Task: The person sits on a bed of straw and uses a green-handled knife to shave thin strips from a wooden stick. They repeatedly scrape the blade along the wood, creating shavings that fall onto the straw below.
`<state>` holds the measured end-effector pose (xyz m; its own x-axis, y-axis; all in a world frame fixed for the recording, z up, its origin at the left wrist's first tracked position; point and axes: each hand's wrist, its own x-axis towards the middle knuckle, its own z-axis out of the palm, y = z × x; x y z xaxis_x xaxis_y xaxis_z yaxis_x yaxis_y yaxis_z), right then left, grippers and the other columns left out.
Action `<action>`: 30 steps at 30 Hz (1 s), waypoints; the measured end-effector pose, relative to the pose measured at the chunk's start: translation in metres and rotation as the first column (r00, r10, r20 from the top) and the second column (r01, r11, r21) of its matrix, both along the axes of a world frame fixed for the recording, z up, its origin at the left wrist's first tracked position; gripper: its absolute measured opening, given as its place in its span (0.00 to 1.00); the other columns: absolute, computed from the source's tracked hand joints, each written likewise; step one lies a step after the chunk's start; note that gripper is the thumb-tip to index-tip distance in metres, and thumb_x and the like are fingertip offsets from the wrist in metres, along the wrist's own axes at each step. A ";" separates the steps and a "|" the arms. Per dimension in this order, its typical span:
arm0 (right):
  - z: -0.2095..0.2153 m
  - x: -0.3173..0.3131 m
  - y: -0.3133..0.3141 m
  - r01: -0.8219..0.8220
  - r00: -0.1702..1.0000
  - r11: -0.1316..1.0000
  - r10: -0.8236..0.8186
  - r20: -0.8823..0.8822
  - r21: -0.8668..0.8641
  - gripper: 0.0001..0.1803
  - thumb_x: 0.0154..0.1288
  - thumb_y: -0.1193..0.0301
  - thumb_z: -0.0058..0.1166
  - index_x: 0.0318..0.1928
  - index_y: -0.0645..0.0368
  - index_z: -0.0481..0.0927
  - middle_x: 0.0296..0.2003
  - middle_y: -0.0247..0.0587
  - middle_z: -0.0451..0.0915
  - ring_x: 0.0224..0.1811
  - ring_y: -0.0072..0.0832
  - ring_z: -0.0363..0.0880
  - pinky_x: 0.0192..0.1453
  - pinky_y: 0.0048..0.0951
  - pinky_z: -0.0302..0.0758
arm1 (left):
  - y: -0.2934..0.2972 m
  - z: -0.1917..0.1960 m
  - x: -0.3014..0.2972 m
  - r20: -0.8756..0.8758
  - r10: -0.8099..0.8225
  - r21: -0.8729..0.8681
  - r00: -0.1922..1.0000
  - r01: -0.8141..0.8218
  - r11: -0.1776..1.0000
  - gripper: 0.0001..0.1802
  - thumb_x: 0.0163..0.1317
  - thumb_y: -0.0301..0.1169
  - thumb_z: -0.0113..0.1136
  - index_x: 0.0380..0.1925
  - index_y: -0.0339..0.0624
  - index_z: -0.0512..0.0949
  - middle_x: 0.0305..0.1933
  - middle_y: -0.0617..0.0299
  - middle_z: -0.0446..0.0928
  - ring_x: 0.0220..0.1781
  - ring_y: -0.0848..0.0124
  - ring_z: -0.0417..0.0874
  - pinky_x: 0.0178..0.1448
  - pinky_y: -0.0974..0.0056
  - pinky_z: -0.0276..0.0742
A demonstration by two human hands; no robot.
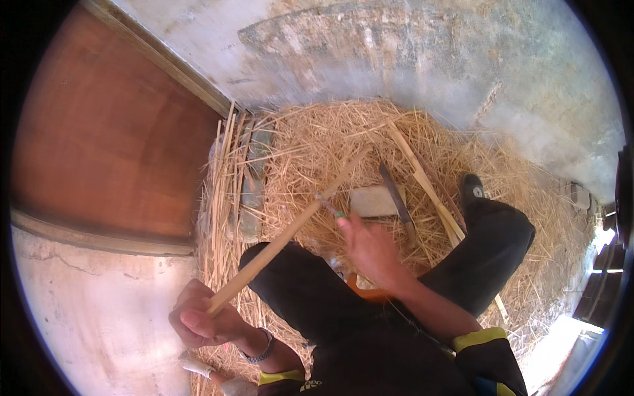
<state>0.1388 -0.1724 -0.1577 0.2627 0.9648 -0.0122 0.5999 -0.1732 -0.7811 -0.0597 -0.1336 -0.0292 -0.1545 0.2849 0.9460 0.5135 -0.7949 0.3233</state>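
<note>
A long, flat, pale strip that looks like bamboo (pixel 271 249) slants from the lower left toward the middle. Its near end sits in the closed fist of my left hand (pixel 203 318), which has a bracelet or watch at the wrist. My right hand (pixel 373 249) is closed around a small knife (pixel 326 203) with a bit of green at its handle. The thin blade meets the strip beyond its middle; whether it bites in is too small to tell. My fingers hide most of the knife's handle.
Straw-like shavings (pixel 317 135) cover the floor. A pale block (pixel 374 201) lies ahead, beside a long-bladed knife (pixel 394 191). Longer strips (pixel 422 177) lie to the right; a bundle of thin strips (pixel 221 198) lies left. An orange object (pixel 366 290) shows between my crossed legs. Walls border the far and left sides.
</note>
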 end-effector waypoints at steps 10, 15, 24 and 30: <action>-0.020 0.012 0.034 0.098 0.995 0.984 -0.102 -0.017 -0.150 0.27 0.74 0.55 0.30 0.45 0.68 0.73 0.23 0.64 0.76 0.32 0.58 0.77 0.37 0.55 0.72 | -0.005 0.004 0.008 0.046 0.227 -0.104 0.973 -0.221 0.970 0.20 0.70 0.35 0.42 0.17 0.41 0.61 0.18 0.66 0.57 0.20 0.76 0.58 0.23 0.70 0.55; 0.045 -0.005 0.019 -0.081 0.970 0.995 0.094 -0.224 0.063 0.24 0.74 0.56 0.32 0.43 0.65 0.73 0.22 0.63 0.75 0.30 0.57 0.77 0.35 0.54 0.71 | -0.008 0.009 0.017 0.051 0.213 -0.130 0.976 -0.205 0.970 0.24 0.71 0.35 0.40 0.15 0.36 0.64 0.19 0.61 0.63 0.18 0.74 0.64 0.21 0.69 0.62; 0.041 -0.020 0.010 -0.096 0.995 0.971 0.096 0.011 0.219 0.20 0.73 0.58 0.38 0.37 0.63 0.73 0.11 0.53 0.71 0.14 0.52 0.73 0.19 0.47 0.70 | -0.011 0.008 0.018 0.056 0.240 -0.179 0.969 -0.227 0.957 0.23 0.70 0.35 0.41 0.15 0.37 0.65 0.16 0.62 0.65 0.17 0.75 0.64 0.21 0.70 0.59; 0.076 -0.034 -0.017 -0.215 0.973 0.940 0.230 -0.029 0.265 0.19 0.72 0.58 0.39 0.37 0.63 0.73 0.10 0.52 0.71 0.14 0.49 0.74 0.17 0.46 0.69 | -0.009 0.004 0.010 0.056 0.096 -0.128 0.994 -0.088 0.988 0.23 0.69 0.36 0.41 0.14 0.37 0.64 0.12 0.61 0.63 0.14 0.75 0.62 0.18 0.70 0.55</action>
